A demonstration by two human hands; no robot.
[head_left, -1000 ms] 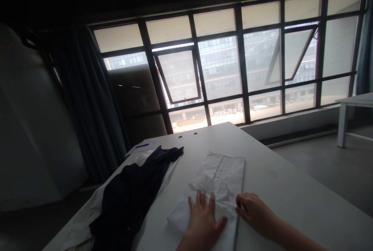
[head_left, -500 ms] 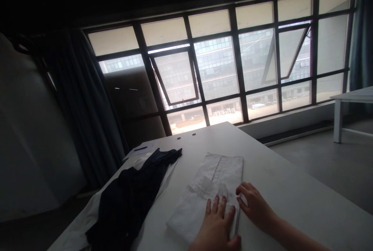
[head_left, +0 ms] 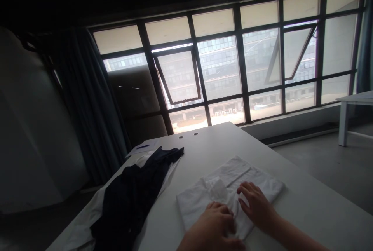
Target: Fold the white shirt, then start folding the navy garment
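A white shirt (head_left: 201,198), folded flat with a seam line across it, lies at an angle on the white table (head_left: 215,140). My left hand (head_left: 214,225) rests on its near part, fingers curled into the cloth below the crumpled collar area. On the shirt's right half, my right hand (head_left: 258,206) has its fingers and thumb bent around a bit of the fabric. Both palms hide the cloth beneath them.
Dark navy clothing (head_left: 128,192) lies along the table's left side over some white cloth (head_left: 90,216). Behind it is a paper with a blue pen (head_left: 143,147). Beyond the table stand large windows (head_left: 218,68) and a curtain (head_left: 90,107); another white table (head_left: 345,119) is at right.
The white shirt has turned clockwise, its far end swinging to the right. My left hand's fingers went from spread flat to curled, while my right hand has stayed nearly in place.
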